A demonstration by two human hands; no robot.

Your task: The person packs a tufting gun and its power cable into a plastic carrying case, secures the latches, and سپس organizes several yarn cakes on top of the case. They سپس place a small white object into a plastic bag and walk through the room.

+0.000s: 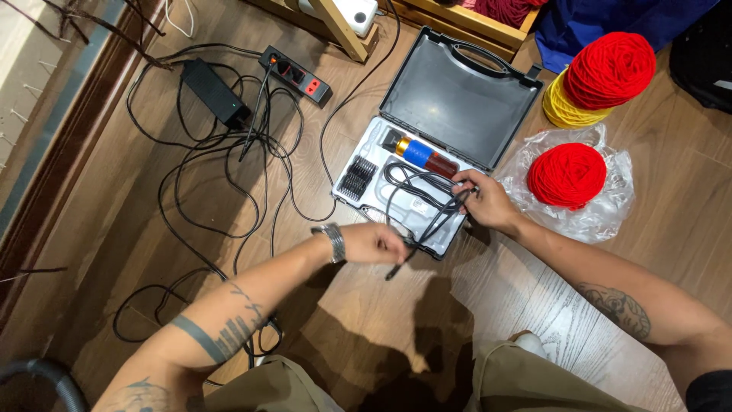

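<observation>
Both hands pinch a thin black power cord (427,200) over the open grey plastic case (457,99): right hand (486,202) at three o'clock, left hand (374,243) at seven; red yarn ball in clear bag (566,175) beyond, tangled black floor cables (221,175) at nine

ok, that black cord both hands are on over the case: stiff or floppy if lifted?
Probably floppy: the black cord sags in loose loops between the left hand and right hand. Likely light. Its free end could snag the open case.
</observation>
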